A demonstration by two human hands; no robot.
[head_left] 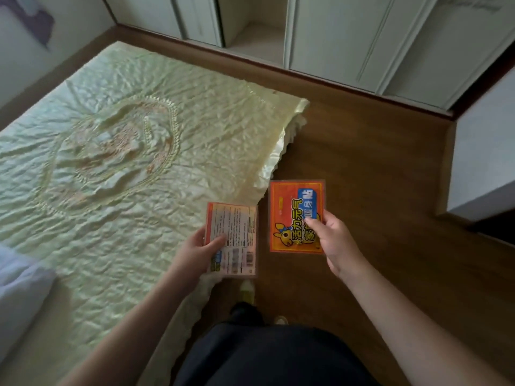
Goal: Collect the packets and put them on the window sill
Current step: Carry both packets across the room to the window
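My left hand [199,250] grips a flat packet [237,232] by its lower left edge, back side up, showing small print and a barcode; it hovers over the bed's corner. An orange packet [289,207] with a blue label and a cartoon animal is pinched at its lower right by my right hand [334,243], held above the wooden floor. The two packets are side by side and apart. No window sill is in view.
A bed with a crumpled pale green embroidered cover [117,140] fills the left. Brown wooden floor [376,168] runs to the right. White wardrobe doors [348,37] line the far side, one open. A white cabinet [485,162] stands at right. My legs and feet [248,291] are below.
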